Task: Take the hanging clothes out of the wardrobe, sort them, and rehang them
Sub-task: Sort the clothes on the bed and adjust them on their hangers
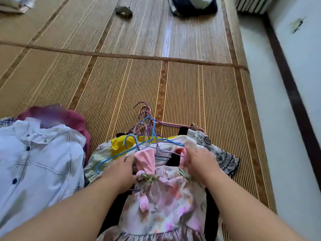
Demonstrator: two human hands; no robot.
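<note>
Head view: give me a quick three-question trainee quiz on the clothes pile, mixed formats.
1. True or false: the white shirt lies to the right of the floral dress.
2. What is in the right hand's grip? A) a blue hanger B) the floral dress C) nothing
3. Fill in: the garment showing past the white shirt's collar is coloured ____.
Key: 1 false, it lies to the left; 2 B; 3 maroon.
</note>
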